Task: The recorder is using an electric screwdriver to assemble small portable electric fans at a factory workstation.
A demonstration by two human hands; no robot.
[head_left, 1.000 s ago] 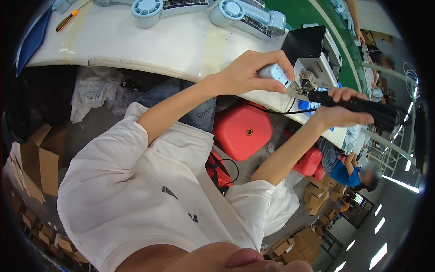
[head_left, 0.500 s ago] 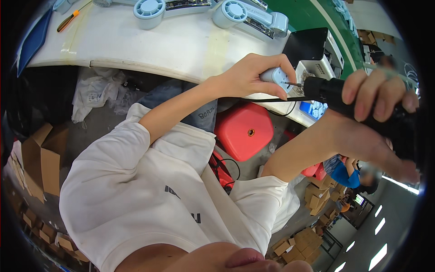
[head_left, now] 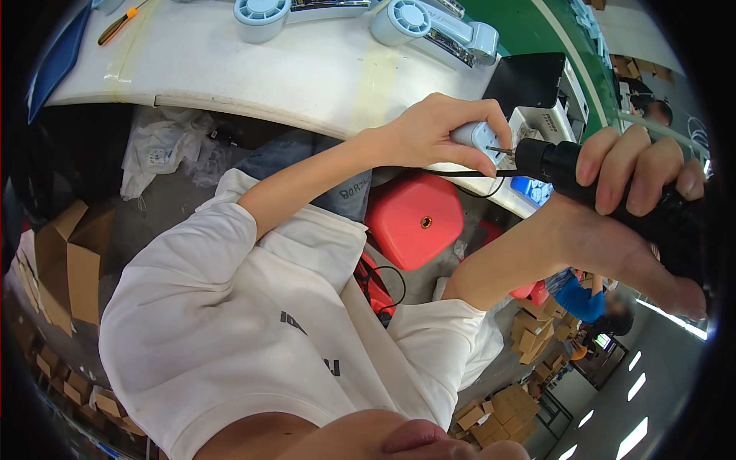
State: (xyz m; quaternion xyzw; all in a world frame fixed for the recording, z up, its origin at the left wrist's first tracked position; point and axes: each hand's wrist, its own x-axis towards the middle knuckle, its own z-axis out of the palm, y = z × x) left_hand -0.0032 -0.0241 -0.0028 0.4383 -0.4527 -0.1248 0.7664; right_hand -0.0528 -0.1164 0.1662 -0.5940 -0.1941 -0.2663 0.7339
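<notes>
My left hand (head_left: 437, 132) holds a small light-blue plastic part (head_left: 477, 136) between thumb and fingers, above the table's right end. Its pale end face points toward a black electric screwdriver (head_left: 563, 161). My right hand (head_left: 636, 172) is wrapped round the screwdriver's body, which lies nearly level. The thin metal bit (head_left: 502, 150) reaches the end face of the part; whether a screw sits at its tip is too small to tell. A black cord (head_left: 460, 173) runs leftward below my left hand.
Light-blue handheld fans (head_left: 400, 21) lie along the white table (head_left: 307, 73). Farther left are an orange-handled screwdriver (head_left: 115, 27) and a dark blue tray (head_left: 57, 65). A black-and-white device (head_left: 529, 80) stands just beyond my hands. Below are a red stool (head_left: 418, 218) and cardboard boxes (head_left: 80, 268).
Both hands, the part and the screwdriver have shifted slightly right and down in the picture. The table and fans shift a little too; both holds stay the same.
</notes>
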